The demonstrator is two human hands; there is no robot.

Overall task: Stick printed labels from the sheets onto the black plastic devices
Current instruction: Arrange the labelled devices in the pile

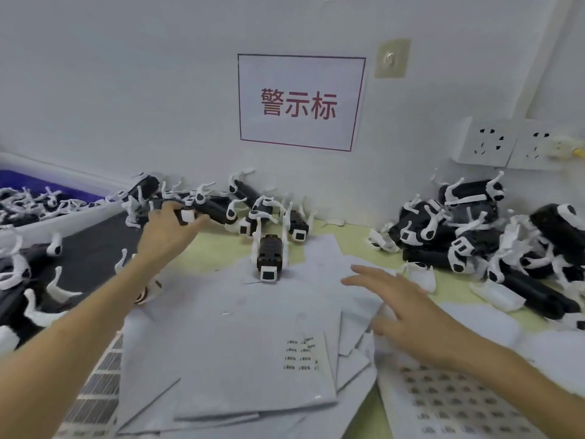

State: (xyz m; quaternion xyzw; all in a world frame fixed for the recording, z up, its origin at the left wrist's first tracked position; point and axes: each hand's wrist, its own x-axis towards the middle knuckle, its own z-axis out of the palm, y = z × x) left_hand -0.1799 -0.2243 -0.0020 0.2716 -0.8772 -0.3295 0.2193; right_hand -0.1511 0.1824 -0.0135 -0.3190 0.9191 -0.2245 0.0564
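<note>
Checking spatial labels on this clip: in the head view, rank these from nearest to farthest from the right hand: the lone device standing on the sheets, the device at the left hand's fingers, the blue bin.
1. lone device, upright on the sheets, just left of the right hand.
2. pile device, at the left hand, farther left, near the wall.
3. blue bin, at the far left edge.

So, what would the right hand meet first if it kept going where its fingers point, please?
The right hand would probably meet the black device standing on the sheets; depth is unclear.
</note>
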